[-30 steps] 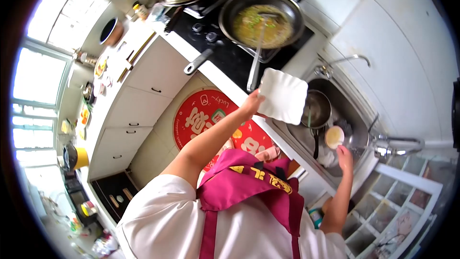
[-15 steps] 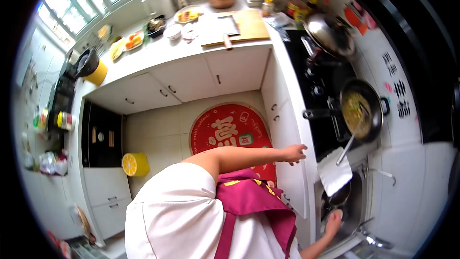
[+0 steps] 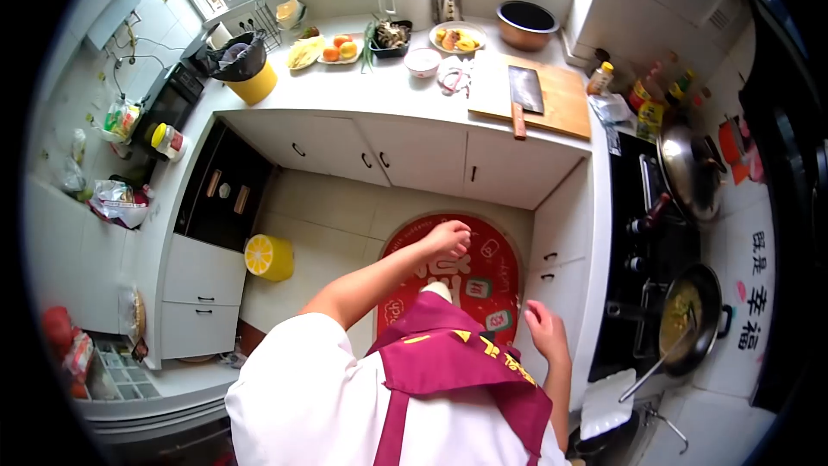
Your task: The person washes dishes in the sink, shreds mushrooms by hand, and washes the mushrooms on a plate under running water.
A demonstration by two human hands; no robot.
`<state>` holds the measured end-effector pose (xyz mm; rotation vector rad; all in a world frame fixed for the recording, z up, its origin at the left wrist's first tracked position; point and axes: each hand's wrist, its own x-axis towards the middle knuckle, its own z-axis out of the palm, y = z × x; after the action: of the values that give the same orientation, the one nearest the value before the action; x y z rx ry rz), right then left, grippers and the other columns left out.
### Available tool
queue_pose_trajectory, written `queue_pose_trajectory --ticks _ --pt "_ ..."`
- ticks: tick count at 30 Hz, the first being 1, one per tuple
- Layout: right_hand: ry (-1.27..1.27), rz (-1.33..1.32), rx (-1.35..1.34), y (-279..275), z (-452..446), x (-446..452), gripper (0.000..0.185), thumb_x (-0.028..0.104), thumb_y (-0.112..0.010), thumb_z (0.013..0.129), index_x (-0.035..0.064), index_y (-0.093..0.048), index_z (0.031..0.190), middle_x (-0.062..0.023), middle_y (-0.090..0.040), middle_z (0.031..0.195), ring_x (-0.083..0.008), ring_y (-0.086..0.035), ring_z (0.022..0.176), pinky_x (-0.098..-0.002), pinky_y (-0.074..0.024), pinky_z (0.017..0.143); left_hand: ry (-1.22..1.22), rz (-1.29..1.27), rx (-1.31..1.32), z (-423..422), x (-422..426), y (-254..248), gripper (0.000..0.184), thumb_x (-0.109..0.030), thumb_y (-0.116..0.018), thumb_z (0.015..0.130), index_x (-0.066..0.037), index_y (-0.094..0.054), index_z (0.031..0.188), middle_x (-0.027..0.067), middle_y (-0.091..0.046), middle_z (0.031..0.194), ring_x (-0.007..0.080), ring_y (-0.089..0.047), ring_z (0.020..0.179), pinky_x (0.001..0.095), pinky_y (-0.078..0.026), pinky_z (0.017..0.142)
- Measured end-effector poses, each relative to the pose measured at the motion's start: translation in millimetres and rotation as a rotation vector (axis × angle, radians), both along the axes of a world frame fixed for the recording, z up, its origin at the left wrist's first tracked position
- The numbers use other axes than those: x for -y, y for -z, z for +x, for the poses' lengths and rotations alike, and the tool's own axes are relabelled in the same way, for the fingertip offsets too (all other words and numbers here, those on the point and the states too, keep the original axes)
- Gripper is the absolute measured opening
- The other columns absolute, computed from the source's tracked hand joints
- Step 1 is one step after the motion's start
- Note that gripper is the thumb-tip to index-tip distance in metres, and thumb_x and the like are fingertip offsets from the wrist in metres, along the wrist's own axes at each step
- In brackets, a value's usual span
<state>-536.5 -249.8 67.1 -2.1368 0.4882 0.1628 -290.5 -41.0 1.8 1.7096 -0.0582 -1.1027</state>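
Note:
My left hand point(image 3: 448, 240) is in the air over the round red floor mat point(image 3: 496, 255), its fingers loosely curled and nothing in them. Close to the white cabinet doors at the right is my right hand point(image 3: 545, 330), empty, with thumb and fingers apart. Beside it, past the counter edge, a white cloth or paper point(image 3: 607, 406) hangs near the sink. A wok point(image 3: 718, 315) with food and liquid stands on the black stove, and a long-handled utensil point(image 3: 642, 380) leans out of it. A maroon apron point(image 3: 470, 358) covers my front.
A cleaver point(image 3: 525, 91) rests on a wooden cutting board point(image 3: 565, 99) on the far counter. Plates of fruit point(image 3: 341, 49) and food point(image 3: 457, 38) stand left of it. A yellow bin point(image 3: 254, 86) is at the counter corner, and a lemon-patterned stool point(image 3: 269, 257) is on the floor.
My right hand has come out of the sink, where it held something pale, and is now empty. My left hand has moved away from the counter edge. The view has turned left toward the far counter.

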Motion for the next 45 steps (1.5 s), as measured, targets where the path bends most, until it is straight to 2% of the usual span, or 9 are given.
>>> queue_pose_trajectory --ticks 10,16,20,22,24,29,37,44,45 --pt "-0.139 0.081 -0.053 7.3 147.0 -7.7 0.031 0.023 -0.057 0.086 0.003 -0.059 0.109 -0.0152 -0.065 0.1 -0.0261 -0.062 0.093 -0.0327 -0.0472 0.081 -0.469 -0.082 0.076 202.4 -81.2 1.6 0.033 -0.027 -0.047 0.093 -0.007 -0.045 0.12 0.0052 -0.054 0.103 0.0155 -0.06 0.082 0.0284 -0.052 0.065" --pt "-0.129 -0.013 -0.121 34.6 248.3 -44.5 0.032 0.025 -0.055 0.086 0.0046 -0.059 0.111 -0.017 -0.063 0.102 -0.0292 -0.061 0.095 -0.0346 -0.0474 0.082 -0.647 -0.284 0.108 401.4 -57.2 2.4 0.059 -0.031 -0.05 0.091 -0.004 -0.026 0.137 0.0114 -0.046 0.122 0.0246 -0.059 0.088 0.032 -0.055 0.064" --pt "-0.09 0.17 -0.188 12.9 295.3 -61.1 0.034 0.023 -0.055 0.086 0.0038 -0.057 0.114 -0.017 -0.063 0.103 -0.0297 -0.061 0.095 -0.0348 -0.0471 0.083 -0.682 -0.148 0.038 488.4 -25.4 4.6 0.057 -0.03 -0.052 0.091 -0.006 -0.024 0.135 0.0166 -0.05 0.119 0.0295 -0.061 0.09 0.0398 -0.056 0.063" --pt "0.054 0.122 -0.196 6.5 298.2 -59.2 0.032 0.022 -0.055 0.086 0.0035 -0.057 0.113 -0.0175 -0.063 0.102 -0.0294 -0.062 0.093 -0.0344 -0.0477 0.081 -0.567 -0.111 0.051 501.8 -17.6 12.5 0.045 0.0 -0.041 0.08 -0.007 -0.037 0.125 0.0163 -0.052 0.116 0.0284 -0.062 0.089 0.0416 -0.057 0.062" --pt "0.219 0.13 -0.227 15.5 287.4 -54.3 0.032 0.022 -0.056 0.086 0.0036 -0.057 0.112 -0.0171 -0.064 0.1 -0.0281 -0.062 0.091 -0.0344 -0.0485 0.079 -0.582 -0.236 0.06 511.3 -17.5 28.9 0.053 0.007 -0.034 0.073 -0.008 -0.041 0.123 0.0143 -0.055 0.111 0.027 -0.062 0.089 0.0416 -0.057 0.062" --pt "0.372 0.146 -0.247 18.3 255.1 -56.8 0.031 0.022 -0.055 0.088 0.0029 -0.057 0.112 -0.0163 -0.065 0.097 -0.0251 -0.063 0.089 -0.0326 -0.0489 0.078 -0.464 -0.393 0.214 450.4 -6.2 -11.4 0.044 0.001 -0.047 0.078 -0.002 -0.044 0.122 0.0096 -0.058 0.106 0.0218 -0.06 0.092 0.0347 -0.055 0.069" --pt "0.633 0.509 0.226 5.7 189.8 -79.7 0.034 0.022 -0.049 0.094 0.0026 -0.048 0.122 -0.009 -0.062 0.1 -0.0142 -0.062 0.085 -0.0275 -0.0487 0.076 0.447 -0.282 0.18 218.0 92.7 -53.3 0.029 -0.012 -0.052 0.089 0.0 -0.053 0.115 0.0029 -0.061 0.096 0.0101 -0.056 0.086 0.0249 -0.045 0.076" --pt "1.191 0.319 0.317 15.9 -53.0 -135.1 0.032 0.023 -0.044 0.096 0.0022 -0.05 0.12 -0.0087 -0.062 0.1 -0.0138 -0.062 0.086 -0.028 -0.0488 0.077 0.977 -0.207 -0.527 -63.4 124.3 -76.2 0.054 0.0 -0.04 0.08 -0.005 -0.036 0.134 0.0113 -0.05 0.122 0.0233 -0.055 0.106 0.0345 -0.048 0.087" --pt "1.358 0.517 0.508 6.7 -84.5 -147.6 0.034 0.024 -0.045 0.096 0.0023 -0.051 0.12 -0.0086 -0.062 0.102 -0.0138 -0.061 0.091 -0.0288 -0.0487 0.077 1.084 -0.173 -0.567 -95.7 125.4 -80.1 0.056 0.0 -0.04 0.08 -0.006 -0.034 0.135 0.0116 -0.049 0.123 0.0247 -0.055 0.106 0.0362 -0.049 0.086"
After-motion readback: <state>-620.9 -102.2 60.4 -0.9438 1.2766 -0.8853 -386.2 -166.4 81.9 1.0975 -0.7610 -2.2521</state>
